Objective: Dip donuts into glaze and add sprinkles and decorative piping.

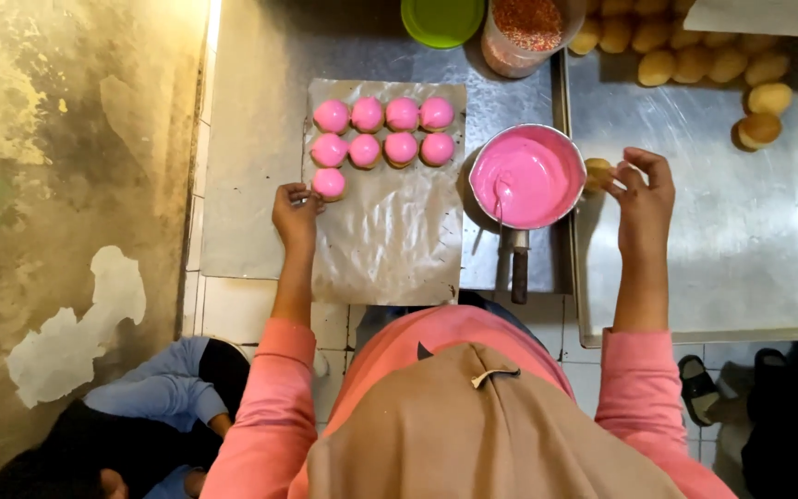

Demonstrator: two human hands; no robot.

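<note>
Pink-glazed doughnuts are sitting in two rows on the foil sheet, left of the saucepan of pink glaze. The left hand is pinching a ninth glazed doughnut by its edge, starting a third row. The right hand, arm stretched forward, is gripping a plain doughnut at the saucepan's right rim. Judging by this, dipping comes next, calling for a steady turn top-down into the glaze.

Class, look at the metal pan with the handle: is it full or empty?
Nearly full. Smooth pink icing covers the inside of the metal pan, hiding its bottom; only a thin rim shows above the icing.
</note>
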